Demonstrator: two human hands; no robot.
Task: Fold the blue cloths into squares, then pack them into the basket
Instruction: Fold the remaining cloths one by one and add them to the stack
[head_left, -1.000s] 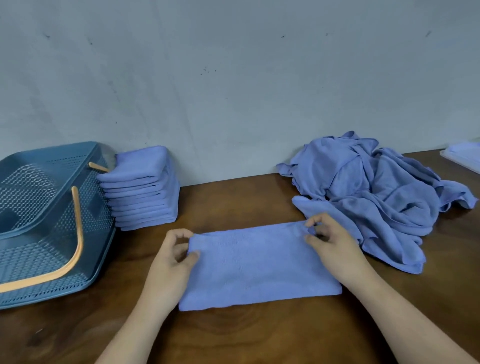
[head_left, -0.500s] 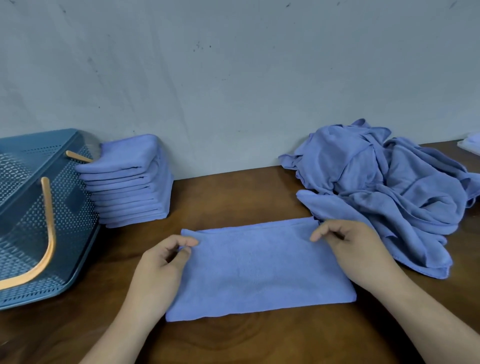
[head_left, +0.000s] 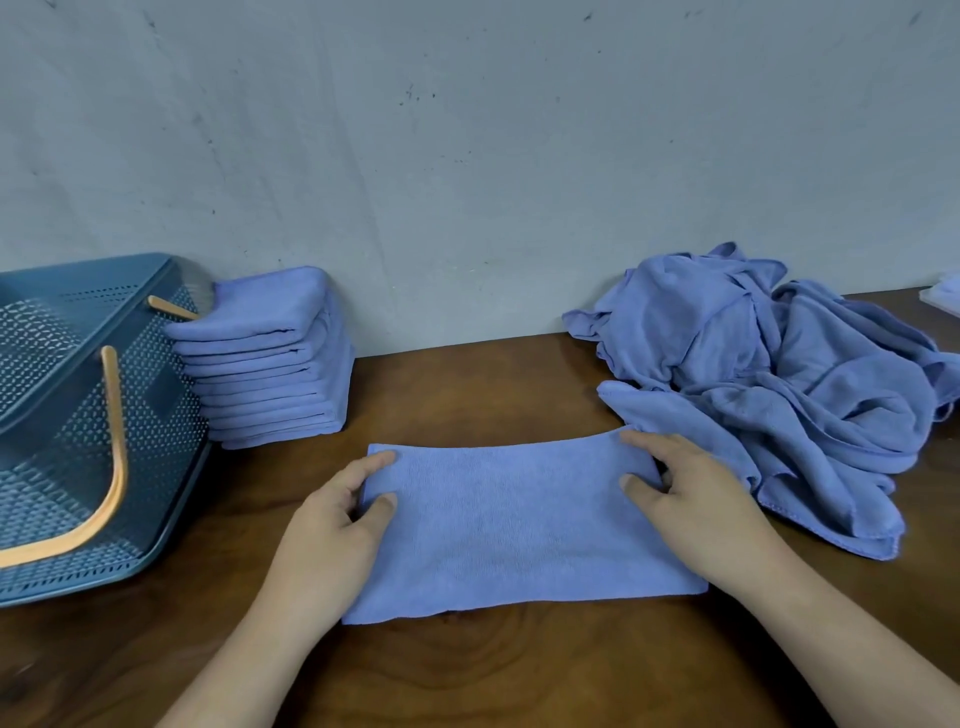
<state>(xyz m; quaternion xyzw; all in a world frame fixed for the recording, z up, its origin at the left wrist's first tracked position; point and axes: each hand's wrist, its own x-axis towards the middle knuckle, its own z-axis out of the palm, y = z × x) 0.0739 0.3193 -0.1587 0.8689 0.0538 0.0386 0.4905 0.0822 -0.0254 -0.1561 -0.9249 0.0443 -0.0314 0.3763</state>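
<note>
- Head view looks down on a brown counter (head_left: 467, 675) that runs up to a grey wall (head_left: 467, 156).
- One blue cloth (head_left: 519, 525) lies flat on the counter in the middle of the frame. It is folded into a long strip that runs from left to right.
- The left hand (head_left: 332, 540) holds the left end of the cloth. Its thumb lies on top, and its fingers (head_left: 376, 461) curl in close at the far left corner.
- The right hand (head_left: 696, 509) holds the right end the same way. Its thumb is on top and one finger lies along the far edge, with the other fingers tucked in.
- A blue basket (head_left: 171, 525) with small holes sits at the left edge of the frame. An orange handle (head_left: 117, 452) lies down across it.
- A neat stack (head_left: 270, 364) of folded blue cloths stands just beside the basket, against the wall.
- A messy pile (head_left: 779, 389) of blue cloths sits at the right of the frame, near the wall. Its front edge comes very near the right hand.
- A pale thing (head_left: 943, 293) shows at the far right edge, but it is cut off, so I cannot tell what it is.
</note>
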